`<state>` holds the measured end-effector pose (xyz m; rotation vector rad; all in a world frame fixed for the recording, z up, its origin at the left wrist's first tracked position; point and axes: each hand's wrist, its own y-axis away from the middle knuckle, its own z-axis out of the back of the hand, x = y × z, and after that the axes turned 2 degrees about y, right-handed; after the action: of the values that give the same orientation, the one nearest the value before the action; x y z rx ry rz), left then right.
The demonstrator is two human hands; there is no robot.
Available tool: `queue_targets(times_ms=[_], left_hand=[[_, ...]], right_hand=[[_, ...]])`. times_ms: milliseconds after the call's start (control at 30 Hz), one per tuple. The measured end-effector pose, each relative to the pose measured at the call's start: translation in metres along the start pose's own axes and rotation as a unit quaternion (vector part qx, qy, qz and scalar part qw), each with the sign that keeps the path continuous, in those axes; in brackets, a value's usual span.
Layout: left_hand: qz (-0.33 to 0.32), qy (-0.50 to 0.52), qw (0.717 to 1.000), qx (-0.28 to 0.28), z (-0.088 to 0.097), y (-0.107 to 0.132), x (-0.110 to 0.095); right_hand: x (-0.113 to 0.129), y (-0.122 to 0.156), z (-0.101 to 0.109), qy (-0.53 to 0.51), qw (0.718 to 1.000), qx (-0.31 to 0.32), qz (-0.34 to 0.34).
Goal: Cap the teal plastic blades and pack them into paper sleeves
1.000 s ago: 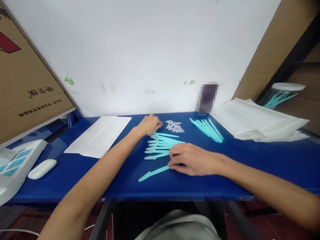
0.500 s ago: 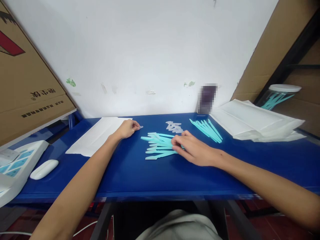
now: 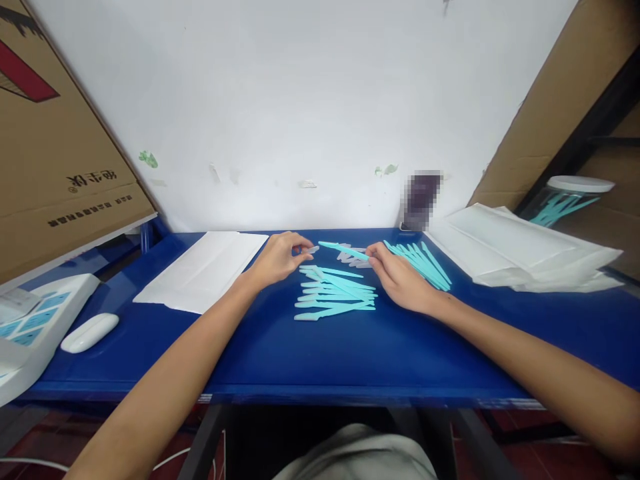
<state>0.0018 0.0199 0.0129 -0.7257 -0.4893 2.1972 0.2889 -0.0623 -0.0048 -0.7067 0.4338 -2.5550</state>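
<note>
My left hand is closed in a pinch on a small clear plastic cap just above the blue table. My right hand pinches one end of a turquoise plastic stick held level, its free tip pointing at the cap. Below and between the hands lies a loose pile of turquoise sticks. A small heap of clear caps sits behind that pile, partly hidden by the held stick. Another bundle of turquoise sticks lies just right of my right hand.
A white sheet lies flat at the left. A stack of white bags sits at the right, with a jar of turquoise sticks behind. A white mouse and a white device are at far left, under a cardboard box.
My right hand lifted one turquoise stick off the pile and moved back and up with it. My left hand swung right with the clear cap, meeting the stick's tip.
</note>
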Motion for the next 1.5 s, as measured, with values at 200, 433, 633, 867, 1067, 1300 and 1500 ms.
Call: queue_targets(times_ms=[200, 433, 633, 867, 1067, 1300, 1500], left_hand=[[0.019, -0.001, 1.0, 0.01, -0.001, 0.001, 0.0], [0.045, 0.01, 0.997, 0.067, 0.005, 0.003, -0.012], [0.057, 0.01, 0.997, 0.06, 0.008, 0.004, -0.013], [0.063, 0.034, 0.996, 0.057, 0.006, 0.004, -0.015], [0.054, 0.098, 0.993, 0.032, 0.001, 0.006, -0.015], [0.071, 0.19, 0.979, 0.021, -0.007, 0.006, -0.017], [0.064, 0.205, 0.976, 0.018, -0.008, 0.004, -0.015]], right_hand=[[0.002, 0.001, 0.002, 0.003, 1.0, 0.019, -0.013], [0.006, 0.001, 0.004, -0.011, 0.999, 0.027, -0.013], [0.005, 0.002, 0.002, -0.012, 1.0, 0.016, -0.011], [0.002, 0.003, 0.0, -0.032, 0.999, -0.006, -0.016], [0.003, 0.002, 0.001, -0.029, 0.999, -0.01, -0.025], [0.006, 0.002, 0.003, -0.034, 0.999, -0.019, -0.035], [0.006, 0.002, 0.003, -0.042, 0.998, -0.022, -0.04]])
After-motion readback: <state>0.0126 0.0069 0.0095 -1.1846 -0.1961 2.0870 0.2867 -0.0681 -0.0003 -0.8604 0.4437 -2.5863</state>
